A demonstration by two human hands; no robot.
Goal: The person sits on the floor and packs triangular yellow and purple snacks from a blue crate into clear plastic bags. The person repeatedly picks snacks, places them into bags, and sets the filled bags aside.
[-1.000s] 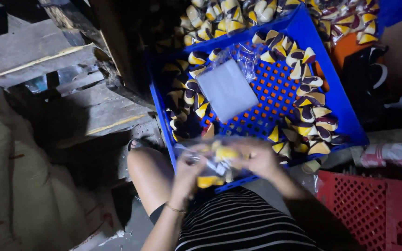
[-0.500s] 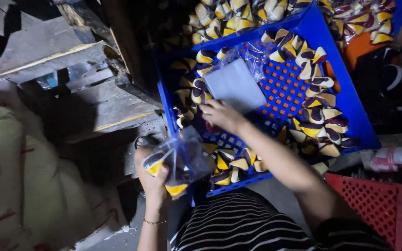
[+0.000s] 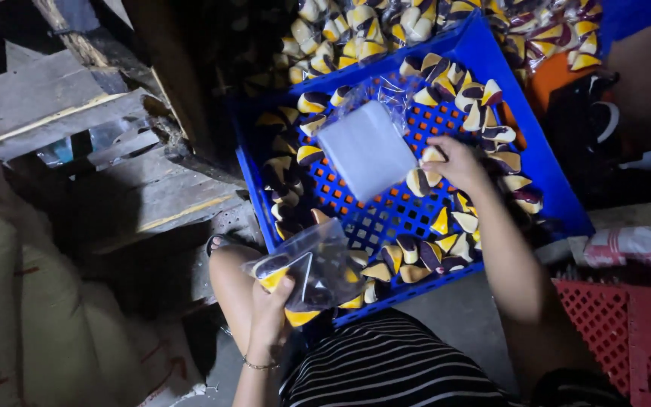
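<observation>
My left hand [image 3: 268,310] holds a clear plastic bag [image 3: 307,265] with a few yellow-and-dark wedge-shaped pieces in it, just in front of the blue perforated crate [image 3: 548,177]. My right hand [image 3: 455,160] reaches into the crate's middle and closes on a yellow-and-dark piece [image 3: 421,179]. A stack of clear empty bags [image 3: 366,150] lies flat in the crate beside that hand. Several more pieces [image 3: 408,260] line the crate's edges.
Filled bags of the same pieces [image 3: 356,26] are piled beyond the crate. A red crate [image 3: 619,332] stands at the lower right. Wooden planks [image 3: 77,113] and pale sacks [image 3: 16,316] fill the left. My knee [image 3: 227,275] sits by the blue crate.
My right hand moved from the crate's left part toward the middle right and took hold of a piece. My left hand with the bag shifted slightly toward the crate.
</observation>
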